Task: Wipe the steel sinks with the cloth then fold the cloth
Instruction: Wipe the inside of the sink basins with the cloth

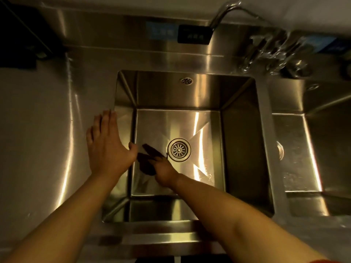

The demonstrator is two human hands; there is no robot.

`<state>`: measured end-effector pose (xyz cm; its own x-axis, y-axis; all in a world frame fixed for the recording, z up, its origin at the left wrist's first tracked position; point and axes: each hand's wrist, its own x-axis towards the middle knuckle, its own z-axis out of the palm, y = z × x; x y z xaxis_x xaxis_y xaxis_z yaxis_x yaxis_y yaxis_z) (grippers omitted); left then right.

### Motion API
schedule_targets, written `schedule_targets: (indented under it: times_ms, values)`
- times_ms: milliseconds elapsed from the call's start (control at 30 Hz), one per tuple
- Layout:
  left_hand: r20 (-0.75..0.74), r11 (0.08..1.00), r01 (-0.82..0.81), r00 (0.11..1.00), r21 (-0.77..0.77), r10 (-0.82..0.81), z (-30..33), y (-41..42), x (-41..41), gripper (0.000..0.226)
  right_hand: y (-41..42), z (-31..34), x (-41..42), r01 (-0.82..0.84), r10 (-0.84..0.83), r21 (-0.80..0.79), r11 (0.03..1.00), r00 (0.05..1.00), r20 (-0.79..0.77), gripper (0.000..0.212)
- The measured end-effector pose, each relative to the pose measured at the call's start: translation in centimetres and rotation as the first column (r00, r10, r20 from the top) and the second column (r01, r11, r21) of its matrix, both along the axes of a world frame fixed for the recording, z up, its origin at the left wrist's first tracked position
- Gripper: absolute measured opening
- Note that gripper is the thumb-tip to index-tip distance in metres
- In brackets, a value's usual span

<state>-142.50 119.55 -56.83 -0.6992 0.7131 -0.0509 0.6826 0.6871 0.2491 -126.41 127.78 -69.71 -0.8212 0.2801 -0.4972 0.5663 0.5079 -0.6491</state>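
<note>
The person leans over a steel sink (241, 141) set into a steel desk (47, 130). The left hand (106, 147) lies flat on the desk at the sink's left rim, fingers straight and close together, thumb spread out over the edge of the basin; its grip is fully open and holds nothing. The right hand (164, 170) reaches down to the bottom of the basin, and its grip is closed on a dark cloth (147, 160), fingers curled over the bunched fabric and pressing it against the sink floor. The cloth sits at the left part of the floor, just beside the round drain (179, 149), with one dark corner poking out toward the left wall. A small overflow grille (186, 81) shows on the far wall of the basin. A second sink (322, 149) lies to the right, split off by a steel divider. Behind the sinks, a black box (194, 34) is fixed to the steel backsplash, with a blue label (161, 32) beside it. A blurred tap (228, 10) rises above the box, and more blurred tap fittings (275, 52) stand at the back between the two basins.
</note>
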Motion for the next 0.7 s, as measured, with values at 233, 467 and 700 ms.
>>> schedule_targets:
  times_ms: [233,467,700]
  values:
    - [0.177,0.993,-0.017,0.984,0.114,-0.004,0.0,-1.0,-0.7,0.099,0.6,7.4,4.9,0.425,-0.446,-0.223,0.877,0.894,-0.05,0.039]
    - [0.235,0.995,0.099,0.967,0.011,-0.099,2.3,-5.1,2.6,0.08,3.1,15.6,11.3,0.495,-0.491,0.029,0.869,0.867,-0.091,0.061]
    - [0.35,0.972,0.233,0.909,0.021,-0.226,5.5,-5.7,10.5,0.067,3.7,22.4,17.1,0.575,-0.555,0.181,0.798,0.818,-0.148,0.065]
